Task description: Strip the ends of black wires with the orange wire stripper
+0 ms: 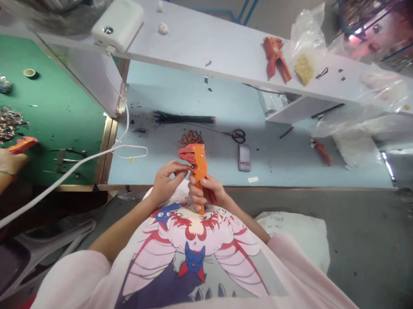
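My right hand (202, 191) is wrapped round the handles of an orange wire stripper (200, 160), held upright close to my shirt. At the tool's jaw side, my left hand (168, 180) has its thumb and fingertips pinched together. Whatever sits in that pinch is too small to make out. Just beyond the tool's head lies a pile of short coppery wire scraps (191, 138). A bundle of dark wires (184, 118) rests farther back on the light blue table (152, 169).
Black-handled scissors (238, 135) and a phone (244, 158) lie to the right. Another orange stripper (276, 58) and a white power bank (118, 23) sit on the shelf. A white cable (62, 180) crosses at left, near a co-worker's hand (9, 161) holding an orange tool.
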### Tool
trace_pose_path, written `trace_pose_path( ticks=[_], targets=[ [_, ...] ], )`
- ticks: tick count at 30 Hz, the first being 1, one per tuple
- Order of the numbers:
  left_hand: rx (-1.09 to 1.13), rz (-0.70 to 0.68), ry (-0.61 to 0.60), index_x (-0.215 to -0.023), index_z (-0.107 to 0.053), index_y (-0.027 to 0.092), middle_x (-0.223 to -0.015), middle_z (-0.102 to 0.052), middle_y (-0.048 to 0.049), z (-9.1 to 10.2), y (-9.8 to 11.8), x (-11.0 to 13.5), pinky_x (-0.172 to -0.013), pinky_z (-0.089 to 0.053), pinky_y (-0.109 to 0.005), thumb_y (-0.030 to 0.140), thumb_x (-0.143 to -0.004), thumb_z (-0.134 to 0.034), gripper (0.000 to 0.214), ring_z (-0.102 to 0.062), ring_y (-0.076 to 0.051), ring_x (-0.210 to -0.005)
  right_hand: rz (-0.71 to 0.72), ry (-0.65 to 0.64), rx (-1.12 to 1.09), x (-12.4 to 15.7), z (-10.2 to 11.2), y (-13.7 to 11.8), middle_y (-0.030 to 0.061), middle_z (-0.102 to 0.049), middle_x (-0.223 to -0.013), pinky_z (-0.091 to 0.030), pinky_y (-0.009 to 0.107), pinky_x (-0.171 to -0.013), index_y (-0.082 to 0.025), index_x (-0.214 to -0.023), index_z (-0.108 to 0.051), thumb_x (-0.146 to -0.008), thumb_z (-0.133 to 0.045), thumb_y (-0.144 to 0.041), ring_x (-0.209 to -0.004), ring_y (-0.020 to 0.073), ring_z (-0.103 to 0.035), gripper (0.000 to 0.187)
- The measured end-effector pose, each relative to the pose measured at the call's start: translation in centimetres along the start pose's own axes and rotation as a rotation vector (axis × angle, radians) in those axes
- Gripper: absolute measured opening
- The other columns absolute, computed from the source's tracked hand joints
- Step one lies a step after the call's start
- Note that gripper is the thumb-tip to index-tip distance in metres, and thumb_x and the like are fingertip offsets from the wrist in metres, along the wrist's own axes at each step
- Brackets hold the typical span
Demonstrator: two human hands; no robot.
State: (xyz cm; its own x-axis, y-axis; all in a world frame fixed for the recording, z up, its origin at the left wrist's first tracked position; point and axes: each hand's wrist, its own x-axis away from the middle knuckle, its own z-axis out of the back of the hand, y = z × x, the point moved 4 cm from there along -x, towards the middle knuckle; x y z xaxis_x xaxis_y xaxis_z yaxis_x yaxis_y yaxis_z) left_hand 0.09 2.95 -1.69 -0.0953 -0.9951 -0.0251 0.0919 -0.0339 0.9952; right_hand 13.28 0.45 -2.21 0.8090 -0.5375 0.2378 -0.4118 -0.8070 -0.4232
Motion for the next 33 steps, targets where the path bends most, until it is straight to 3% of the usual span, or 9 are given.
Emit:
trace_pose_path(
  ticks=[10, 12, 15, 17, 20, 23, 26, 29, 33],
  targets=[
    [0.063, 0.193, -0.01, -0.086, -0.069, 0.017, -0.083, -0.069, -0.0049, 0.0, -1.8, -0.2, -0.069, -0.047, -0.028, 0.032, -0.074, -0.063, 0.02, -0.06, -0.016, -0.073, 0.053, 0.097, -0.081, -0.7, 0.7, 0.5, -0.0109, -0.027, -0.05, -0.026, 0.013, -0.03, -0.021, -0.081, -0.045, -0.084, -0.054, -0.039, -0.033, 0.0032, -0.014, 0.02],
    [0.049, 0.22, -0.007, -0.087, -0.068, 0.017, -0.084, -0.069, -0.0049, -0.1, -2.9, -0.5, -0.069, -0.047, -0.027, 0.033, -0.073, -0.063, 0.022, -0.06, -0.016, -0.073, 0.114, 0.184, -0.145, -1.1, 1.2, 0.1, -0.0098, -0.028, -0.051, -0.028, 0.013, -0.032, -0.021, -0.081, -0.046, -0.087, -0.048, -0.036, -0.035, 0.004, -0.018, 0.017],
    [-0.077, 0.223, 0.035, -0.088, -0.067, 0.018, -0.078, -0.067, -0.0033, 0.4, -5.6, -1.3, -0.068, -0.046, -0.026, 0.034, -0.074, -0.06, 0.023, -0.058, -0.015, -0.071, 0.197, 0.353, -0.257, -1.7, 2.3, -0.7, -0.0059, -0.039, -0.059, -0.041, 0.019, -0.044, -0.019, -0.084, -0.048, -0.089, -0.043, -0.032, -0.044, 0.0066, -0.036, 0.015],
    [-0.22, 0.251, 0.076, -0.096, -0.065, 0.018, -0.077, -0.066, -0.0028, 1.3, -8.2, -1.9, -0.069, -0.045, -0.026, 0.03, -0.074, -0.058, 0.026, -0.058, -0.015, -0.071, 0.232, 0.423, -0.318, -1.8, 3.3, -1.2, -0.0026, -0.045, -0.064, -0.047, 0.023, -0.054, -0.018, -0.085, -0.051, -0.087, -0.044, -0.029, -0.053, 0.009, -0.044, 0.014],
    [-0.411, 0.416, 0.086, -0.113, -0.057, 0.02, -0.082, -0.066, -0.0029, 3.0, -12.7, -2.3, -0.074, -0.045, -0.027, 0.025, -0.075, -0.057, 0.038, -0.059, -0.015, -0.075, 0.263, 0.499, -0.342, -1.6, 4.9, -1.5, 0.0006, -0.051, -0.068, -0.049, 0.03, -0.063, -0.018, -0.081, -0.052, -0.081, -0.047, -0.025, -0.061, 0.0125, -0.05, 0.009],
    [-0.44, 0.573, 0.014, -0.114, -0.056, 0.018, -0.082, -0.067, -0.0041, 4.2, -16.5, -2.0, -0.072, -0.045, -0.027, 0.022, -0.076, -0.057, 0.038, -0.059, -0.015, -0.072, 0.274, 0.592, -0.341, -1.0, 6.5, -1.2, 0.0014, -0.052, -0.068, -0.05, 0.033, -0.066, -0.019, -0.076, -0.052, -0.076, -0.05, -0.022, -0.063, 0.0141, -0.052, 0.004],
    [-0.391, 0.654, -0.094, -0.105, -0.059, 0.013, -0.077, -0.067, -0.0047, 3.9, -19.0, -1.3, -0.069, -0.047, -0.027, 0.019, -0.078, -0.056, 0.028, -0.059, -0.014, -0.065, 0.283, 0.64, -0.348, -0.5, 7.4, -0.7, 0.0011, -0.053, -0.066, -0.049, 0.032, -0.065, -0.019, -0.072, -0.051, -0.074, -0.051, -0.021, -0.061, 0.0137, -0.052, 0.003],
    [-0.33, 0.701, -0.235, -0.1, -0.06, 0.012, -0.086, -0.065, -0.0045, 2.2, -20.2, -0.8, -0.073, -0.05, -0.029, 0.024, -0.084, -0.056, 0.02, -0.06, -0.013, -0.073, 0.27, 0.677, -0.357, -0.3, 7.7, -0.3, 0.0011, -0.054, -0.066, -0.05, 0.032, -0.065, -0.02, -0.07, -0.05, -0.074, -0.049, -0.021, -0.06, 0.0136, -0.052, 0.004],
    [-0.276, 0.744, -0.392, -0.108, -0.056, 0.014, -0.109, -0.058, -0.0067, -1.1, -20.9, -1.7, -0.079, -0.052, -0.037, 0.034, -0.088, -0.052, 0.029, -0.059, -0.018, -0.093, 0.264, 0.695, -0.345, -0.4, 7.8, -0.1, 0.0007, -0.054, -0.065, -0.05, 0.034, -0.066, -0.02, -0.069, -0.05, -0.072, -0.049, -0.021, -0.06, 0.014, -0.052, 0.004]
  ],
)
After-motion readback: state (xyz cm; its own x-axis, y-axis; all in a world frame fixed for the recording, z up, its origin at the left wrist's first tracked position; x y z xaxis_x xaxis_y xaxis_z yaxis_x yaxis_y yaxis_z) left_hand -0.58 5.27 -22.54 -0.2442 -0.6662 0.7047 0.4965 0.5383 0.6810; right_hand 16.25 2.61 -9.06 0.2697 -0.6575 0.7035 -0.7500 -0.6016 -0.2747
